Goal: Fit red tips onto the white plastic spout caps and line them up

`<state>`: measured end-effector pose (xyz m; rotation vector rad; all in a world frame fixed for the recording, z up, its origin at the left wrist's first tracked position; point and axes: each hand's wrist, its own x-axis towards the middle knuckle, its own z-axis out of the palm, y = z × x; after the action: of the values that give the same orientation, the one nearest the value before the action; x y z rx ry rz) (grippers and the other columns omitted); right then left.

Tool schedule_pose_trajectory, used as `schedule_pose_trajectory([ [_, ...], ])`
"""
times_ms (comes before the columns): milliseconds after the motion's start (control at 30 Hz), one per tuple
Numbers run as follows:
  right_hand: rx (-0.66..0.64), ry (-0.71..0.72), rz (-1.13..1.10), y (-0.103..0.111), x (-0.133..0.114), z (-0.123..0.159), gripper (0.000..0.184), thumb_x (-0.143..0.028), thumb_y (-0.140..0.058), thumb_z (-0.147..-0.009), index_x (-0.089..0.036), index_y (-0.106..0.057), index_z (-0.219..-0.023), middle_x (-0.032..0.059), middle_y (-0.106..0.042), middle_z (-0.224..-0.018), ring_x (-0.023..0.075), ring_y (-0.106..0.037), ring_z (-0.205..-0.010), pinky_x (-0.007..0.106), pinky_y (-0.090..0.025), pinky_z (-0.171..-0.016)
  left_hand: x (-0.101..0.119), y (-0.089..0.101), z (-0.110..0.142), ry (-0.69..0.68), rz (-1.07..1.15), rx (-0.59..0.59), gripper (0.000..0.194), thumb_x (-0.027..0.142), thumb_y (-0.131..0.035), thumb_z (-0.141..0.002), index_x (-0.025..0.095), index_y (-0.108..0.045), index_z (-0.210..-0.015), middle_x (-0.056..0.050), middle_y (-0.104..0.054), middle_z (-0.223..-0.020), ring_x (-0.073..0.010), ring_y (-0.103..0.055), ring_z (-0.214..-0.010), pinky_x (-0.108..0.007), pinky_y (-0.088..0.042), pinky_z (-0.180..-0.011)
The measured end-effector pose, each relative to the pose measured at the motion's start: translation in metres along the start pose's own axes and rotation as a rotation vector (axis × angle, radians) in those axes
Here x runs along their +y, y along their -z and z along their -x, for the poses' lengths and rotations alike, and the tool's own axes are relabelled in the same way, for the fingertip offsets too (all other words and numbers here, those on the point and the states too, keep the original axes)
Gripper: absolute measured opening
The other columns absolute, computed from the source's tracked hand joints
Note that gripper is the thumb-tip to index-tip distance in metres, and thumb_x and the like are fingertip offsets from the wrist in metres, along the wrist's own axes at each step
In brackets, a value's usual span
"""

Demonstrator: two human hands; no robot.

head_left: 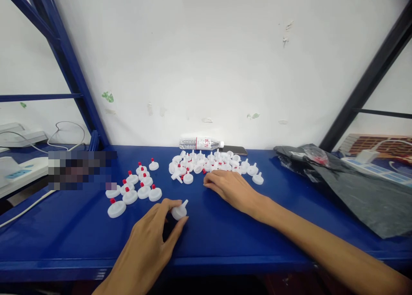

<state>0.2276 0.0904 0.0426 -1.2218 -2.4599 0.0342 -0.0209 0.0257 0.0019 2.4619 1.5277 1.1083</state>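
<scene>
Between the thumb and fingers of my left hand (152,228) is a white nozzle cap (179,211), its bare spout tilted up to the right. My right hand (228,187) rests at the front of a pile of white nozzle caps (210,157). Its fingers are bent together beside a small red tip (204,171); whether they pinch something is hidden. To the left stand several white nozzle caps with red tips (130,196). A bare white nozzle cap (258,178) sits at the pile's right end.
A plastic bottle (201,144) lies against the wall, with a dark phone (234,150) beside it. Black plastic bags (341,187) cover the right side of the blue table (225,243). Power strips (27,171) and cables are at the far left.
</scene>
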Motion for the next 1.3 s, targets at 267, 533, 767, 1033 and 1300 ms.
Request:
schedule_pose_trajectory([
  [267,0.109,-0.106,-0.745,-0.001,-0.024,0.002,0.025,-0.037,-0.059,-0.100,-0.023,-0.078,-0.109,0.0044,-0.076,-0.096,0.0158,-0.068,-0.079,0.026,-0.051,-0.062,0.000,0.000,0.003,0.011,0.019,-0.029,0.026,0.037,-0.057,-0.099,0.029,-0.059,-0.123,-0.001,-0.075,-0.103,-0.0214,-0.074,-0.085,-0.034,-0.061,-0.076],
  [533,0.007,-0.097,-0.954,-0.008,-0.046,0.005,0.022,-0.038,-0.065,-0.096,-0.023,-0.079,-0.102,0.0026,-0.077,-0.091,0.0170,-0.070,-0.083,0.026,-0.052,-0.067,0.003,0.002,0.002,0.014,0.053,-0.068,0.018,0.035,-0.056,-0.100,0.030,-0.059,-0.116,0.000,-0.075,-0.100,-0.0212,-0.073,-0.086,-0.032,-0.059,-0.074],
  [767,-0.005,-0.117,-0.946,-0.013,-0.045,0.006,0.022,-0.040,-0.067,-0.095,-0.024,-0.080,-0.102,0.0020,-0.077,-0.089,0.0171,-0.070,-0.080,0.025,-0.049,-0.061,0.003,0.003,0.003,-0.001,0.079,-0.095,0.017,0.034,-0.057,-0.100,0.032,-0.056,-0.117,0.002,-0.074,-0.101,-0.0203,-0.073,-0.085,-0.031,-0.058,-0.073],
  [1033,0.041,0.018,-0.667,-0.014,-0.048,0.007,0.015,-0.030,-0.066,-0.097,-0.024,-0.079,-0.103,-0.0001,-0.076,-0.094,0.0135,-0.066,-0.080,0.024,-0.048,-0.070,0.001,-0.002,0.000,0.063,0.062,-0.111,0.031,0.033,-0.066,-0.093,0.029,-0.050,-0.119,-0.001,-0.073,-0.110,-0.0234,-0.075,-0.095,-0.036,-0.061,-0.076],
  [1300,0.039,0.087,-0.571,-0.020,-0.048,0.006,0.018,-0.031,-0.064,-0.099,-0.022,-0.078,-0.102,0.0017,-0.074,-0.095,0.0146,-0.066,-0.088,0.025,-0.048,-0.080,0.015,0.009,0.008,-0.369,0.046,0.165,0.014,0.010,-0.056,-0.094,0.021,-0.057,-0.101,-0.002,-0.067,-0.088,-0.0169,-0.066,-0.078,-0.029,-0.055,-0.071],
])
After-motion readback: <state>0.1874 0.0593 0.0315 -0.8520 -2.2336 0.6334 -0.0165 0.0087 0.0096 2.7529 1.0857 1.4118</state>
